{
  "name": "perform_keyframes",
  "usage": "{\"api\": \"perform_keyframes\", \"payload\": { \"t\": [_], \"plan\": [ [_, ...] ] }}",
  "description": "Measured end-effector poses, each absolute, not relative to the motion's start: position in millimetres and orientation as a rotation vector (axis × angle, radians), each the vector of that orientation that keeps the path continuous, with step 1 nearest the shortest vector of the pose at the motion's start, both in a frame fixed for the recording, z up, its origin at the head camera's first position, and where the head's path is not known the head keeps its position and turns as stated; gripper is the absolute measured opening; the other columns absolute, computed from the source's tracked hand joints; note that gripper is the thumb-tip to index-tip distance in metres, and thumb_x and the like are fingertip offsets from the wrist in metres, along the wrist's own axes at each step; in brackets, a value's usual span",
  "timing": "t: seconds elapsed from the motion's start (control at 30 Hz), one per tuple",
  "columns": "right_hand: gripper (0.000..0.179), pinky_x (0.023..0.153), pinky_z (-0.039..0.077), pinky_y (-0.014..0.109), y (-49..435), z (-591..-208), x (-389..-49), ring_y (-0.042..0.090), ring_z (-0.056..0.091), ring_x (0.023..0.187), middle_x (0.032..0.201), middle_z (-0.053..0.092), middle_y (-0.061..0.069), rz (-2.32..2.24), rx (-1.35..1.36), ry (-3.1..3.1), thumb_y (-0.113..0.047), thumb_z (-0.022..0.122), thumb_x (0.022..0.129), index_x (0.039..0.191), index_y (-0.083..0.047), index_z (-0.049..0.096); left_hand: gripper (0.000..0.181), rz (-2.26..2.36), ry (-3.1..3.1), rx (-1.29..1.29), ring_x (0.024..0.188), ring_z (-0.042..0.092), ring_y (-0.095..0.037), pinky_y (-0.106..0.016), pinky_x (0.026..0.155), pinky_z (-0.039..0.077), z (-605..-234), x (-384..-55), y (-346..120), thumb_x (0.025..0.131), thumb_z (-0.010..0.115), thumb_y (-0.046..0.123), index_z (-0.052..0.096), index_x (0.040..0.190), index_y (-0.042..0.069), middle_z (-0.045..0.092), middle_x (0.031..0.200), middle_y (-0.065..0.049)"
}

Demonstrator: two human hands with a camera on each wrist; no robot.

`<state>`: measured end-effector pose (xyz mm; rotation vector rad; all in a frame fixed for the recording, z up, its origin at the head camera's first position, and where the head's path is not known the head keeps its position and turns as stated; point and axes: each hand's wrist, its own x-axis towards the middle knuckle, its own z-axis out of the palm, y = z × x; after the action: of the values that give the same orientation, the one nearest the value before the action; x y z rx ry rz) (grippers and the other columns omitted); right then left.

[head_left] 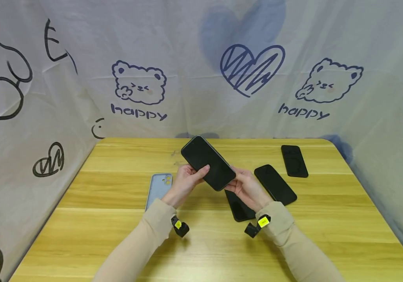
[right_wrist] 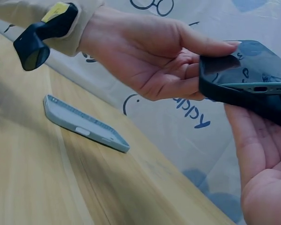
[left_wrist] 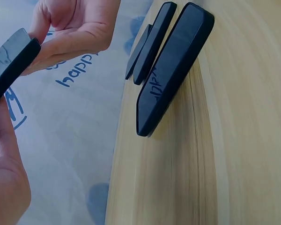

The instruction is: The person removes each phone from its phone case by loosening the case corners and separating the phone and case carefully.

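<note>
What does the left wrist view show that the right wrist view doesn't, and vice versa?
Left wrist only: three flat black phones on the light wooden table. Right wrist only: a pale blue phone case and a yellow-labelled black wrist camera. Both: the glossy black phone in the left hand and right hand, that table, pale printed cloth.

2 arms (head_left: pixel 138 244) forward, fingers (right_wrist: pixel 178 89) bent

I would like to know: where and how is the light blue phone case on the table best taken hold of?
Probably by its two long side walls, pinched across the width from above, with the left hand once it releases the phone. The case lies flat, hollow side up, beside that hand, so its raised walls should give fingers an edge.
</note>
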<state>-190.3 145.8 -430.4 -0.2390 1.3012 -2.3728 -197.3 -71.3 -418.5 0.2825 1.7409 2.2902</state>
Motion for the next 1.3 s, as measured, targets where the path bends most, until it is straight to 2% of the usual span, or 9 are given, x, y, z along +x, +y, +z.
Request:
{"api": "perform_keyframes", "payload": {
  "t": [0.3,0.5,0.63,0.87,0.97,1.13,1.3],
  "plan": [
    [0.023,0.080,0.060,0.024,140.5,-432.8,-185.6,0.008,0.076,0.088,0.097,0.079,-0.003,-2.441,-0.237,1.402,-0.021,0.054,0.105,0.107,-0.022,0.077,0.035,2.302,1.788,0.235,0.099,0.073,-0.005,-0.035,0.103,0.055,-413.6,-195.6,-66.7,0.103,0.058,0.013,0.059,0.132,-0.006,0.076,0.110,0.003],
    [0.029,0.079,0.060,0.024,137.1,-434.9,-185.7,0.009,0.076,0.086,0.094,0.079,-0.003,-2.480,-0.194,1.424,-0.015,0.049,0.107,0.104,-0.022,0.078,0.038,2.290,1.758,0.280,0.101,0.071,-0.003,-0.029,0.100,0.055,-413.9,-197.2,-66.9,0.107,0.050,0.016,0.053,0.136,-0.009,0.073,0.118,-0.002],
    [0.032,0.077,0.061,0.024,137.0,-437.4,-188.5,0.009,0.076,0.084,0.091,0.079,-0.004,-2.495,-0.172,1.440,-0.014,0.048,0.107,0.102,-0.022,0.079,0.039,2.304,1.707,0.299,0.102,0.071,-0.004,-0.025,0.097,0.056,-414.3,-197.1,-67.1,0.108,0.046,0.014,0.049,0.137,-0.012,0.072,0.118,-0.002],
    [0.033,0.076,0.061,0.025,140.1,-437.6,-191.3,0.010,0.077,0.085,0.092,0.079,-0.003,-2.472,-0.177,1.411,-0.010,0.046,0.108,0.101,-0.019,0.077,0.037,2.367,1.686,0.322,0.105,0.071,-0.005,-0.027,0.097,0.056,-415.3,-194.7,-64.7,0.106,0.050,0.008,0.051,0.137,-0.012,0.072,0.124,-0.007],
    [0.031,0.078,0.061,0.026,143.3,-436.5,-191.5,0.011,0.077,0.085,0.093,0.079,0.000,-2.439,-0.195,1.351,-0.008,0.047,0.107,0.102,-0.016,0.076,0.036,2.382,1.691,0.311,0.104,0.072,-0.005,-0.027,0.096,0.057,-416.5,-193.4,-63.7,0.105,0.051,0.008,0.053,0.136,-0.012,0.074,0.121,-0.004],
    [0.026,0.081,0.062,0.029,148.2,-433.6,-191.1,0.013,0.077,0.087,0.095,0.078,0.001,-2.367,-0.225,1.327,-0.007,0.047,0.107,0.112,-0.017,0.071,0.035,2.411,1.662,0.268,0.100,0.073,-0.005,-0.026,0.094,0.058,-420.7,-194.3,-63.4,0.105,0.052,0.007,0.053,0.134,-0.012,0.077,0.105,0.008],
    [0.029,0.079,0.060,0.027,151.8,-424.4,-192.3,0.011,0.073,0.083,0.093,0.075,-0.003,-2.352,-0.229,1.421,0.001,0.048,0.103,0.119,-0.019,0.062,0.034,2.413,1.684,0.256,0.098,0.074,-0.006,-0.026,0.093,0.058,-423.2,-196.1,-63.9,0.103,0.055,0.006,0.055,0.132,-0.011,0.078,0.104,0.007]
  ]
}}
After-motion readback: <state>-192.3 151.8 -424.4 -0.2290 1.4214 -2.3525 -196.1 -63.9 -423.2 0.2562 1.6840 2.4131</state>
